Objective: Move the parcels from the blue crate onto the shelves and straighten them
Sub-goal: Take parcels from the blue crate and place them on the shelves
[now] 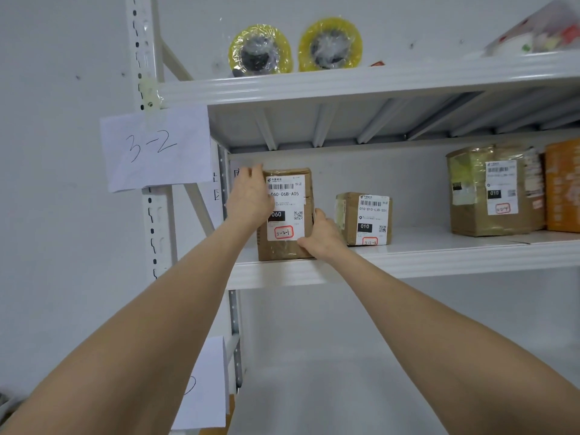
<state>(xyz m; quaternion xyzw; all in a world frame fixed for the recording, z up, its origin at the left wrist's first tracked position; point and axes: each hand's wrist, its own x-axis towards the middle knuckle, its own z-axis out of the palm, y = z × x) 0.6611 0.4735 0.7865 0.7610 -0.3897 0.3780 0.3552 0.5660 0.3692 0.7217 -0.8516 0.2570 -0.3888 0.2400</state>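
Fingers (255, 172) of the left hand (251, 200) wrapped round the upper left edge of the tall parcel (290, 215). Thumb of the right hand (320, 238) pressed on the lower right edge, other right fingers hidden behind the carton. Taken together, a two-sided grip on the parcel.

Tall parcel upright, label facing out, just right of and below the 3-2 sign (157, 149), base at the very front lip of the middle shelf (423, 262). Farther right of the sign on the same board: small parcel (364, 219), near the held one but apart from it. Well beyond that: large taped parcel (492, 189) with an orange box (563, 186) just beside it. Above and right of the sign: two yellow tape rolls (260, 50) on the upper shelf (345, 83). Blue crate not in view.

Probable step: seating and squaring the tall parcel.

Hazards, as judged:
- Toppling forward off the lip if released before being pushed deeper, given a tall, narrow carton standing at the edge.
- Knocking the small parcel askew if slid or twisted rightward, given the narrow gap and the right hand filling part of it.
- Slipping from the grip, given glossy tape on the carton faces.
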